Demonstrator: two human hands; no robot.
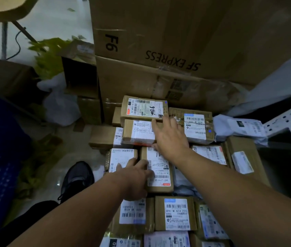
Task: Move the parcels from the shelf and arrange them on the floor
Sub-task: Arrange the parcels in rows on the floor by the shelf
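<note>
Brown cardboard parcels [175, 213] with white barcode labels, laid flat and packed side by side in rows on the floor [96, 157]. At the far end, a box marked 7936 [141, 107] stacked on a second box [137, 132]. Far right, a crumpled grey plastic mailer [237, 128].

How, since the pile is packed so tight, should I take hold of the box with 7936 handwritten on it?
Probably from above, pinching its two long sides. The 7936 box lies flat on top of another box, so its near side and left end stand clear; the big carton behind looks close.
</note>
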